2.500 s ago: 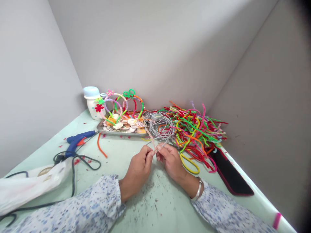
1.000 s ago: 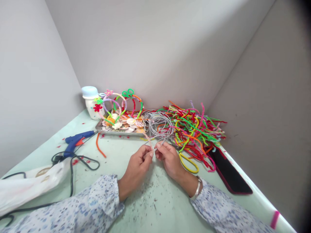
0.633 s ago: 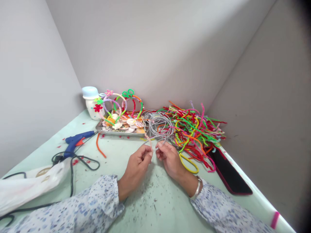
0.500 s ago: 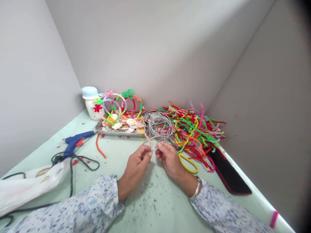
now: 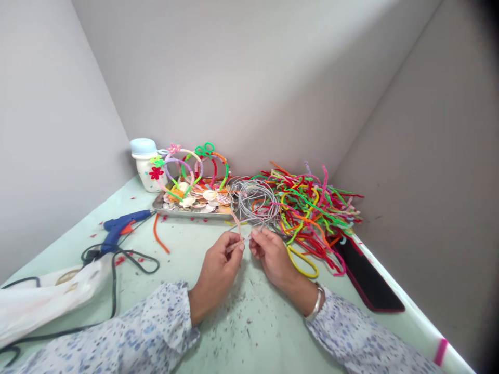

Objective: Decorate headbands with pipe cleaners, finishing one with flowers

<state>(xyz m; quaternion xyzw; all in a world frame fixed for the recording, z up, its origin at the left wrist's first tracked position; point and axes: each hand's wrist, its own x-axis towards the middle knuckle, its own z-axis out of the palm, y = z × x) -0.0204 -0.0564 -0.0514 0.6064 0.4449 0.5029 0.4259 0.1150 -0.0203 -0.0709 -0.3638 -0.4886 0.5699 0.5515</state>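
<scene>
My left hand (image 5: 220,265) and my right hand (image 5: 271,253) meet over the pale green table (image 5: 202,322), fingertips almost touching. The left fingers pinch a pale pink pipe cleaner (image 5: 235,222) that curves up and away. The right fingers pinch the end of a thin grey metal headband (image 5: 260,227), which reaches back toward a stack of grey headbands (image 5: 255,200). The pipe cleaner's end lies against the headband's end between my two hands.
A heap of coloured pipe cleaners (image 5: 312,208) fills the back right corner. A metal tray (image 5: 183,212) holds shells and decorated headbands (image 5: 195,163). A blue glue gun (image 5: 122,225) with black cord lies left, yellow-handled scissors (image 5: 302,262) and a dark phone (image 5: 366,283) right, a white jar (image 5: 145,163) behind.
Both hands stay in place with small finger movements. The pink pipe cleaner's end has shifted slightly against the headband's end.
</scene>
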